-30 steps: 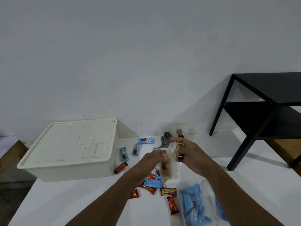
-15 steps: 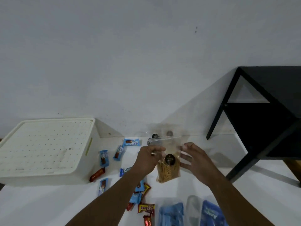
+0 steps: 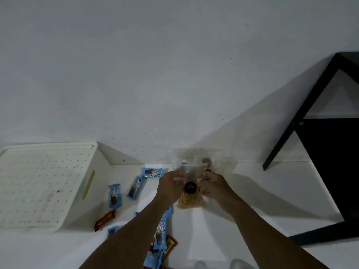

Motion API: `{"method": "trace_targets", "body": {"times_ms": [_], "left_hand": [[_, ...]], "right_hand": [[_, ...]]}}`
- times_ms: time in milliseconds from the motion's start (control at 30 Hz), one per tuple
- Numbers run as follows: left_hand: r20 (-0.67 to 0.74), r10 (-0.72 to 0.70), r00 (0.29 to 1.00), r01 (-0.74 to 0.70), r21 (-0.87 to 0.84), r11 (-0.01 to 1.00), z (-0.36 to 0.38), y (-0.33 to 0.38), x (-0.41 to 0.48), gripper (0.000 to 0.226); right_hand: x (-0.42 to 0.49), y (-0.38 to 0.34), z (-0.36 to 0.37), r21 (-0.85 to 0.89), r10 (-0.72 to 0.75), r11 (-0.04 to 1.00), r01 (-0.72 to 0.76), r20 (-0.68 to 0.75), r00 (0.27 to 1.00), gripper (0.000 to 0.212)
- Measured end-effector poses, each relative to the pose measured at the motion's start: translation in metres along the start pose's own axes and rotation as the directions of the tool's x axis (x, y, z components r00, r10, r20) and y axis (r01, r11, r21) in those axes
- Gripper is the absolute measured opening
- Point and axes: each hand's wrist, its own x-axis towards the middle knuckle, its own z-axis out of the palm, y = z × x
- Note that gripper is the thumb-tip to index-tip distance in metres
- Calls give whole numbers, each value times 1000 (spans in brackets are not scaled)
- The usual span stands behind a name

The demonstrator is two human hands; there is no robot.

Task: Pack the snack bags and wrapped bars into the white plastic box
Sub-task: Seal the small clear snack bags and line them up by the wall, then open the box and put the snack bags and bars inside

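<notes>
1. Left hand (image 3: 171, 186) and right hand (image 3: 215, 186) both up above the worktop (image 3: 242, 200), each grip pinched on a side of the clear bag (image 3: 191, 191).
2. Bag upright between the hands, yellow sticks in the lower half, round black label (image 3: 190, 187) at mid-height, top edge clear and blurred.
3. Box (image 3: 44, 186) at far left on the worktop, against the wall (image 3: 155, 74), dotted lid (image 3: 40, 181) on.
4. Blue bars (image 3: 115, 195) scattered between box and hands; more partly under the left forearm.
5. Brown bar (image 3: 104, 220) just beside the box's near right corner.
6. Red-yellow bar (image 3: 171, 244) near the bottom edge, by the left forearm.
7. Black table (image 3: 320, 133) at right, well apart from the bag.
</notes>
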Motion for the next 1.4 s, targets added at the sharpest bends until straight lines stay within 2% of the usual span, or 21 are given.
{"method": "trace_targets", "body": {"times_ms": [67,200,300,467,600,700,867,1167,1400], "left_hand": [[-26,3,1000,-1,72,997,-3,-5,8,28],[-38,-41,998,43,57,997,-10,-12,10,22],[13,-37,999,37,6,999,-22,-8,1,19],[53,-2,999,4,-35,999,-62,6,-35,22],[-43,72,996,-71,23,997,-118,-2,-70,21],[-123,25,992,-28,-15,1000,-167,-20,-93,16],[-207,10,978,-12,-9,1000,-252,-60,-129,22],[-200,2,980,-1,4,1000,-374,-138,-172,24],[-142,-5,990,10,35,999,-412,-186,-162,23]], "right_hand": [[12,2,4,-72,-16,997,16,2,1000,24],[9,-8,5,-268,-80,962,51,-99,992,29],[-1,-19,0,-292,-112,955,55,-183,977,30],[-33,-58,21,-308,-187,943,127,-172,967,24],[-56,-87,74,-283,-235,938,199,-100,967,17],[-71,-101,131,-296,-258,924,242,-18,966,11],[-91,-112,228,-311,-296,899,310,91,951,13],[-107,-109,371,-370,-319,875,313,45,947,17],[-95,-92,424,-390,-305,878,276,-13,952,15]]}}
